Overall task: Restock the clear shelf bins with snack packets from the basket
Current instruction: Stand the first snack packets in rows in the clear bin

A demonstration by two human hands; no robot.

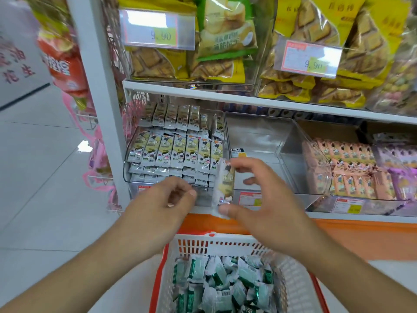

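While the white shelf upright (99, 91) closes off the left side, pale floor tiles (40, 177) spread wide beyond it, with pink-wrapped goods (99, 152) hanging on its outer face. Two white shelf boards carry clear bins: the upper row holds yellow biscuit bags (316, 26) behind price tags, the lower row sits above an orange base strip (361, 236). On the lower shelf, the left bin (133, 177) is packed with upright rows of white-and-yellow snack packets (178, 150); the middle bin (259, 136) just beside it is nearly bare, offering open room; a bin of peach packets (347, 168) stands to the right. Below, the white-and-orange basket (225, 245) holds a heap of green-and-white packets (223, 288). The right hand (264, 199) pinches one packet (224, 184) upright between thumb and fingertips, at the seam between left and middle bins. The left hand (162, 199), fingers loosely curled and holding nothing, hovers at the left bin's front lip
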